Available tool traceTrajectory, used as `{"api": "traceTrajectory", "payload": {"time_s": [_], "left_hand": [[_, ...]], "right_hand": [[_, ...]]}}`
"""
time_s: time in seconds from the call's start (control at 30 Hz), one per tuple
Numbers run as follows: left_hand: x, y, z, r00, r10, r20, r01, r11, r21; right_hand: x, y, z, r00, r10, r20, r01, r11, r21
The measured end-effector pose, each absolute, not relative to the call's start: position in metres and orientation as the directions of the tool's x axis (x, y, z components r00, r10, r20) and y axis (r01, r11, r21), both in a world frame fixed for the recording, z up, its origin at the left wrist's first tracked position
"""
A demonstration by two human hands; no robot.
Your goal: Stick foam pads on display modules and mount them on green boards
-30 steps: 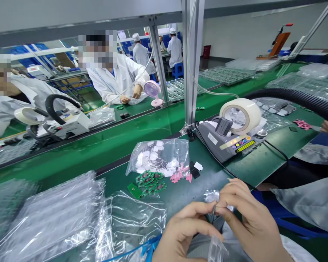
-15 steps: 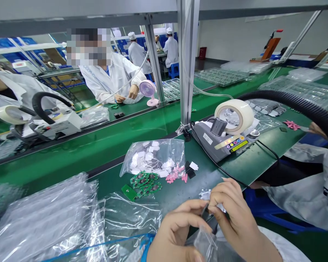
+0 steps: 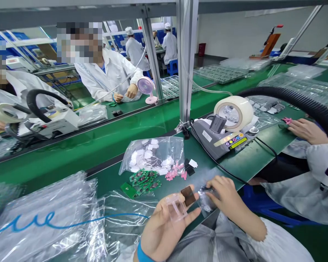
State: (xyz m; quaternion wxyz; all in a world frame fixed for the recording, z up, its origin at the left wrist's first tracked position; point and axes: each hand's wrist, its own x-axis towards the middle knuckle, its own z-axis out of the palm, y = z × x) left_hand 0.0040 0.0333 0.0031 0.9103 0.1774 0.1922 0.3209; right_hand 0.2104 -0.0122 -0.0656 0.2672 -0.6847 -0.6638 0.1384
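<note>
My left hand [image 3: 164, 225] is turned palm up, with a clear plastic piece [image 3: 176, 208] lying on its fingers and a dark brown square piece [image 3: 188, 195] held at the fingertips. To its right, my right hand [image 3: 221, 193] has its fingers closed over a small heap of shiny clear and dark bits [image 3: 206, 200] on the table; what it pinches is too small to name. Beyond my hands are green circuit boards [image 3: 144, 181], pink pieces [image 3: 176, 171], a bag of white-tabbed parts [image 3: 150, 154] and a black piece with a white tab [image 3: 190, 167].
Stacked clear trays [image 3: 43, 214] lie at the left. A grey machine [image 3: 221, 140] bears a tape roll [image 3: 234, 113]; its black cable runs toward my right hand. A metal post [image 3: 186, 65] stands ahead. A co-worker's hand [image 3: 307, 131] is at the right, a black hose [image 3: 297, 103] arching nearby.
My hands have moved apart. The left has turned palm up, showing the clear and brown pieces; the right is now at the small heap. At the right, a co-worker's hand has reached the pink pieces.
</note>
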Motion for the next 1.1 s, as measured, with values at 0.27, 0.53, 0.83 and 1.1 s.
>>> {"api": "traceTrajectory", "payload": {"time_s": [0.27,0.53,0.83,1.1], "left_hand": [[0.01,0.022,0.008,0.697,0.681,-0.224,-0.361,0.603,0.711],[0.009,0.024,0.013,0.647,0.741,-0.178,-0.302,0.464,0.833],[0.011,0.025,0.013,0.873,0.487,0.022,-0.452,0.791,0.412],[0.01,0.023,0.019,0.852,0.523,0.026,-0.478,0.757,0.446]], "right_hand": [[0.182,-0.012,0.023,-0.244,0.784,0.571,0.768,0.516,-0.38],[0.183,-0.006,0.014,-0.173,0.798,0.577,0.741,0.492,-0.458],[0.178,-0.003,0.003,-0.006,0.898,0.44,-0.032,0.44,-0.898],[0.174,-0.005,0.001,-0.074,0.91,0.408,-0.11,0.399,-0.91]]}}
